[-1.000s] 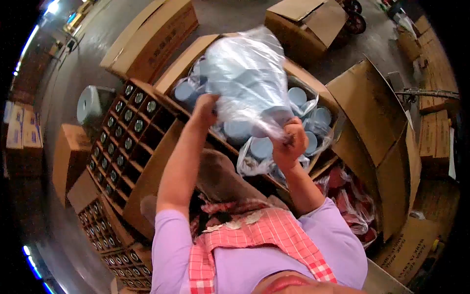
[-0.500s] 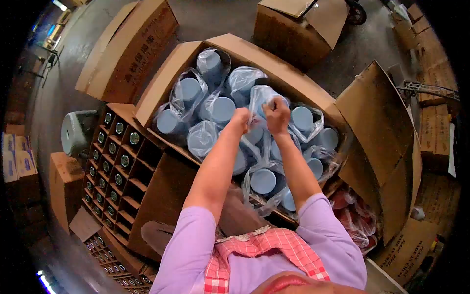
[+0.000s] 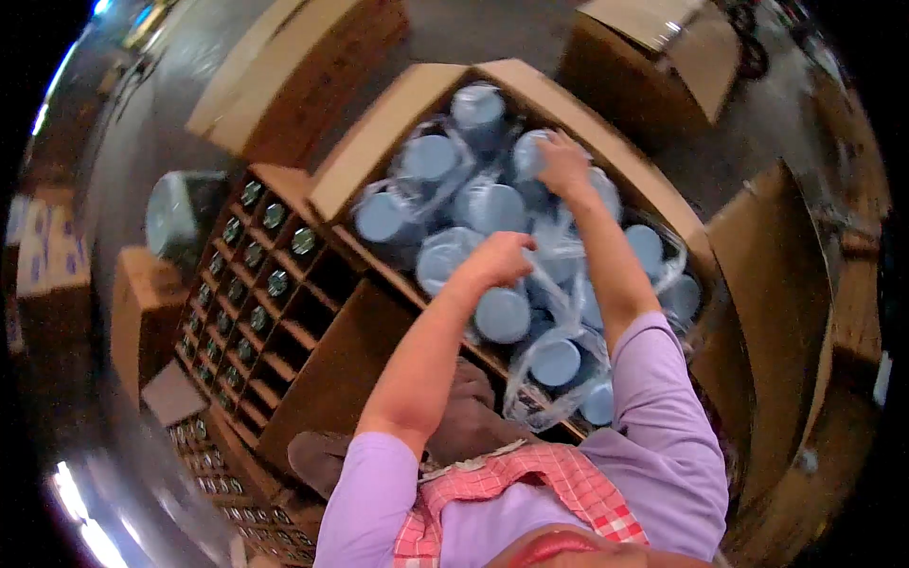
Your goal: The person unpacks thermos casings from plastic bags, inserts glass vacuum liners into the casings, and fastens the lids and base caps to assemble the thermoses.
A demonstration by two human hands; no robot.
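A large open carton [image 3: 379,142] holds several light-blue cylinders with flat round tops, many wrapped in clear plastic bags. At its far side, my right hand [image 3: 565,166] has its fingers closed over the top of one blue cylinder [image 3: 528,156]. Nearer to me, my left hand [image 3: 504,259] is curled beside a crumpled clear plastic bag [image 3: 561,244] and appears to pinch its edge; motion blur softens the fingertips. Just below that hand is another blue cylinder [image 3: 502,315]. The lower sides of the cylinders are hidden inside the carton.
At the left stands a divided carton [image 3: 284,364] with several round metallic-topped items in its cells. A grey-green stool [image 3: 185,216] is beyond it. Closed cartons [image 3: 294,80] and an open-flapped carton [image 3: 644,71] stand behind. Tall cardboard flaps [image 3: 772,284] rise at the right.
My hands have moved apart: the right reached farther out onto a cylinder, the left drew back nearer to me. The view has turned, shifting the cartons rightward.
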